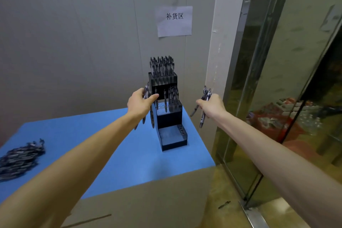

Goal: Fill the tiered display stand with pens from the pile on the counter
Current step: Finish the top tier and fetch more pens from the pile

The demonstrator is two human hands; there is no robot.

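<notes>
**Both hands loaded with pens at the stand**

Blue counter (111, 153) across the near left, brown cardboard edge (148, 203) along its near side. Glass door (288, 79) to the right, reflecting clutter. Grey wall behind, with a paper sign (174, 21) above the stand. Black tiered display stand (171, 116) at the counter's far right: top tier packed with pens, middle tier partly filled on its right side, bottom tier bare. Pile of pens (20, 159) at the near left, well apart from the stand. Left hand (141, 102) just left of the middle tier, gripping a bunch of pens (148, 109) and partly hiding the stand's left edge. Right hand (211, 105) off the counter's right side, clenched around a few pens (204, 109). One dark pen (224, 204) on the floor, near right.
</notes>
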